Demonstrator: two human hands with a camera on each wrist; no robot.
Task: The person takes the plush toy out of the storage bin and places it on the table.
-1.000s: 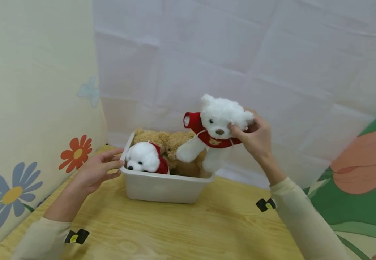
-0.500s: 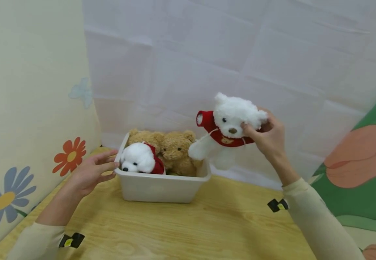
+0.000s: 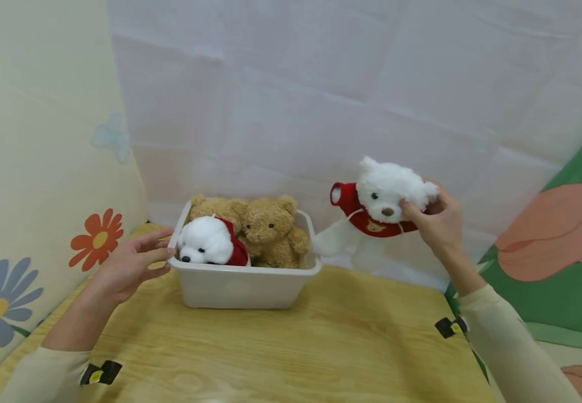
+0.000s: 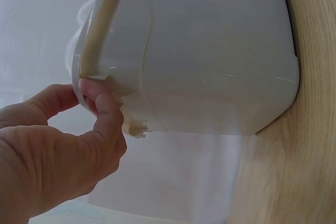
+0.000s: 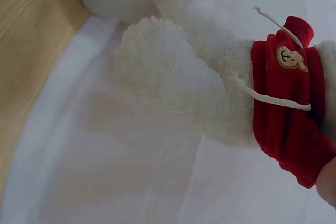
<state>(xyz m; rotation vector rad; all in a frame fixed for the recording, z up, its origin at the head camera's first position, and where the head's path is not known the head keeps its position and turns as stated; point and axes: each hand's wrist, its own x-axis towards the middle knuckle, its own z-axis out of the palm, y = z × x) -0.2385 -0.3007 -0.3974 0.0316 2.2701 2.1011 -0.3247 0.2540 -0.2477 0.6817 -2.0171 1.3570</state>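
My right hand grips a white teddy bear in a red hoodie by the side of its head, held up in the air right of the bin. Its legs hang toward the bin's right rim; the right wrist view shows the hoodie with a bear-face patch and white drawstrings. At the left end of the white plastic bin, my left hand pinches the rim between thumb and fingers, seen close in the left wrist view. Inside lie a white plush dog in red and two brown teddy bears.
The bin stands on a wood-grain table against a white cloth backdrop. A flower-printed panel rises on the left. On the right hangs a green panel with a large pink flower.
The right hand has carried the white teddy bear rightward from over the bin, uncovering the right-hand brown bear. The left hand stays at the rim; the head view has shifted slightly.
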